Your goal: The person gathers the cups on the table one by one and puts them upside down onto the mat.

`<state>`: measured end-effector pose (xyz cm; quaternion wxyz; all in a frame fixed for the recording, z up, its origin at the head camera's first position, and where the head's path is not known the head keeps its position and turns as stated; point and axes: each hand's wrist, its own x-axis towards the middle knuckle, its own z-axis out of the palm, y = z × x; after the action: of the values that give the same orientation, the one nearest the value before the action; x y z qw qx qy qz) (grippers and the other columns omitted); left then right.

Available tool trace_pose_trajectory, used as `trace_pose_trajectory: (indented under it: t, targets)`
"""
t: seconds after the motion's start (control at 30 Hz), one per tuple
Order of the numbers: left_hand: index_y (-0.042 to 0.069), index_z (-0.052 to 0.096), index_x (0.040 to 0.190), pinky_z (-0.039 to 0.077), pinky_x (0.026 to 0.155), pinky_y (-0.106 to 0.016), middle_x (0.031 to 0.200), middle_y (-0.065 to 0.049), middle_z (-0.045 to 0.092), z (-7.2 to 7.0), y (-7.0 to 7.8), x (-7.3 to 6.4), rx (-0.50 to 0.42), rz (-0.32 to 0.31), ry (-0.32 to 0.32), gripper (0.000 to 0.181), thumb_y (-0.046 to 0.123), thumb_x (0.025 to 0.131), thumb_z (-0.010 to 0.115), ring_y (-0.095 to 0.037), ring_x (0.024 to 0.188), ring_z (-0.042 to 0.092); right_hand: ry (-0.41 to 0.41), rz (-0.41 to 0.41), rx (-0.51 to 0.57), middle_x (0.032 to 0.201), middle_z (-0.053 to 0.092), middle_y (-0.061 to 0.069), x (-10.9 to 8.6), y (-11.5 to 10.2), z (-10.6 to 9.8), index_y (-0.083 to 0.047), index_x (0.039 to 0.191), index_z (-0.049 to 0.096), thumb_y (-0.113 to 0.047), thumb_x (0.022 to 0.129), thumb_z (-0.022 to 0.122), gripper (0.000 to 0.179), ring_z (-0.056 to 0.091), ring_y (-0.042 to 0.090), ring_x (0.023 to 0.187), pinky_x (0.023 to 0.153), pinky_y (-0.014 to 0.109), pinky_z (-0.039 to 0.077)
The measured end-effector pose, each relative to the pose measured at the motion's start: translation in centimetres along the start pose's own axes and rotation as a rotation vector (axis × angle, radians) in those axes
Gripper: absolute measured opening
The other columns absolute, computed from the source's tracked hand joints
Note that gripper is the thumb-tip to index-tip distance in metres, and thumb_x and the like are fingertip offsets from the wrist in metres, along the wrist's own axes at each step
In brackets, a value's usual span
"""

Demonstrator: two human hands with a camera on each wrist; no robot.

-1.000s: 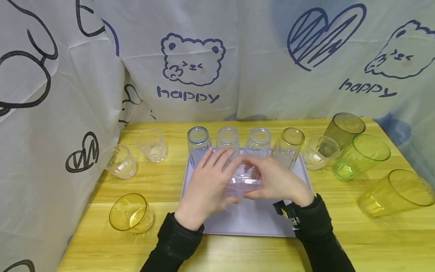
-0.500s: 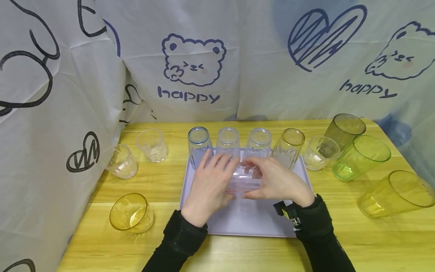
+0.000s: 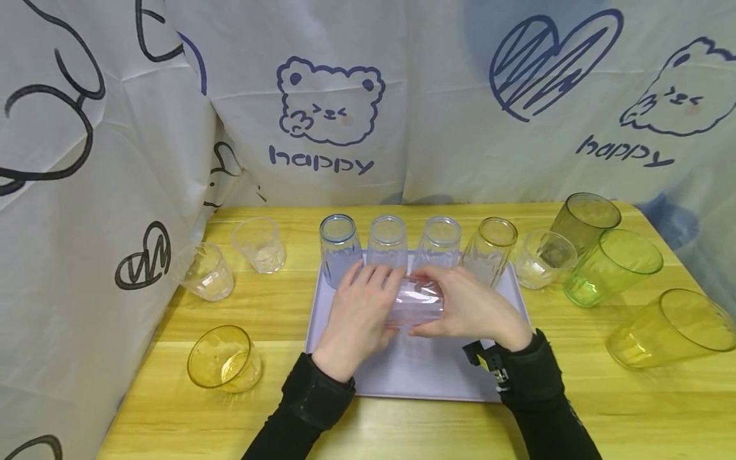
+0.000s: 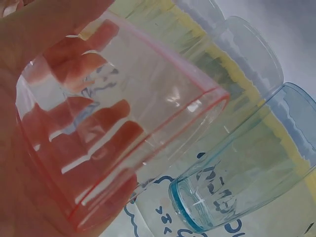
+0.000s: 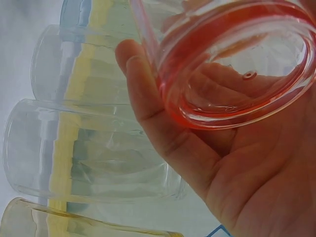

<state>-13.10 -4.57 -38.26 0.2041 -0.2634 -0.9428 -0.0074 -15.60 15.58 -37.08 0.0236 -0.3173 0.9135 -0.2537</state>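
Note:
A clear glass with a pink tint (image 3: 421, 300) lies sideways between my two hands, above the tray (image 3: 425, 374). My left hand (image 3: 353, 319) grips its left end; in the left wrist view the fingers show through the pink glass wall (image 4: 158, 94). My right hand (image 3: 474, 306) holds the other end, where the thick reddish base (image 5: 197, 121) faces the palm. Behind the hands, a row of upturned glasses stands along the tray's far edge: a blue one (image 3: 340, 252), two clear ones (image 3: 388, 246) and a yellow-brown one (image 3: 491, 249).
On the left stand two clear cups (image 3: 209, 278) and an amber cup (image 3: 227, 364). To the right are a clear cup (image 3: 540, 262), a grey glass (image 3: 586, 220), a green glass (image 3: 612, 268) and a yellow glass (image 3: 667, 332). A printed cloth (image 3: 437, 166) hangs behind the table.
My left hand has shifted slightly right and its fingers have closed in on the pink glass. The right hand has hardly moved, and the row of glasses stays put.

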Motion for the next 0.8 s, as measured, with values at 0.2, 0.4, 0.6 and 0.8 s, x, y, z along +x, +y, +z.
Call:
trace_pose_trajectory:
  t: [0.2, 0.4, 0.6, 0.8]
  targets:
    - [0.015, 0.057, 0.128, 0.052, 0.103, -0.038, 0.118, -0.001, 0.068, -0.1, -0.1, 0.1, 0.006, 0.01, 0.0, 0.089, 0.043, 0.054, 0.098, -0.021, 0.112, 0.065, 0.007, 0.002, 0.009, 0.114, 0.073, 0.008, -0.1, 0.0, 0.0, -0.004, 0.127, 0.061, -0.04, 0.068, 0.092, 0.077, 0.069, 0.016, 0.092, 0.08, 0.033, 0.058]
    - [0.015, 0.057, 0.131, 0.053, 0.103, -0.04, 0.121, -0.002, 0.068, 0.0, -0.3, 0.1, -0.029, 0.004, -0.019, 0.091, 0.044, 0.055, 0.097, -0.022, 0.114, 0.065, 0.018, 0.017, 0.029, 0.117, 0.072, 0.006, -0.2, 0.0, -0.1, -0.006, 0.129, 0.059, -0.041, 0.067, 0.092, 0.079, 0.07, 0.021, 0.096, 0.082, 0.035, 0.058]
    - [0.014, 0.057, 0.131, 0.053, 0.103, -0.041, 0.123, -0.003, 0.069, 0.1, -0.7, 0.2, -0.083, -0.006, -0.026, 0.089, 0.045, 0.057, 0.096, -0.023, 0.115, 0.065, 0.036, 0.014, 0.039, 0.119, 0.071, 0.004, -0.2, 0.0, -0.2, -0.01, 0.13, 0.056, -0.043, 0.067, 0.092, 0.079, 0.069, 0.018, 0.098, 0.083, 0.034, 0.057]
    - [0.012, 0.057, 0.133, 0.051, 0.106, -0.042, 0.125, -0.003, 0.068, 0.1, -1.4, 0.0, -0.161, -0.026, -0.047, 0.088, 0.045, 0.061, 0.095, -0.024, 0.117, 0.065, 0.07, -0.019, 0.08, 0.119, 0.07, 0.004, -0.1, -0.2, -0.4, -0.008, 0.138, 0.051, -0.041, 0.071, 0.091, 0.085, 0.065, 0.014, 0.091, 0.077, 0.029, 0.055]
